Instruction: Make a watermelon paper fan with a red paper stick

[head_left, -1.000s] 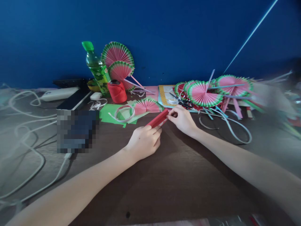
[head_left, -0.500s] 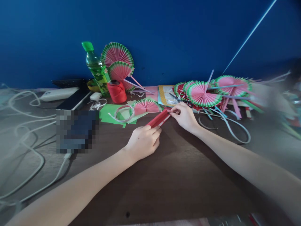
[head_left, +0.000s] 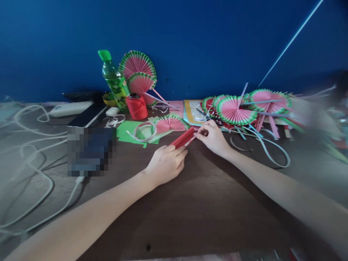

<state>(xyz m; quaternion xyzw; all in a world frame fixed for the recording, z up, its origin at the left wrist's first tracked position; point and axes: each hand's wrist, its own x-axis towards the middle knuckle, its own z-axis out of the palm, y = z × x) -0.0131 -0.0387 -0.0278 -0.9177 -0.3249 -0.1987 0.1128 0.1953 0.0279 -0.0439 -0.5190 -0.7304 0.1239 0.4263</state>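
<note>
A narrow piece of red folded paper (head_left: 182, 139) slants up and right over the table, with a thin white strip (head_left: 190, 141) along its near edge. Its lower end is gripped by my left hand (head_left: 168, 164), whose fingers curl around and under it. At the upper end, my right hand (head_left: 213, 137) is closed in a pinch by the white strip; whether it grips the strip alone or the paper with it, I cannot tell. Just behind the red paper lies a pink and green pleated paper fan (head_left: 171, 123), beside a roll of clear tape (head_left: 145, 137).
Green paper (head_left: 125, 132), a red ribbon spool (head_left: 136, 107) and a green bottle (head_left: 112, 81) stand or lie at back left. More pleated fans (head_left: 236, 110) and paper strips pile up at right. White cables (head_left: 51, 177) and a blurred-out dark device (head_left: 94, 150) occupy the left.
My right hand has shifted slightly down along the upper end of the red paper. My left hand keeps its grip; the whole view has moved a little.
</note>
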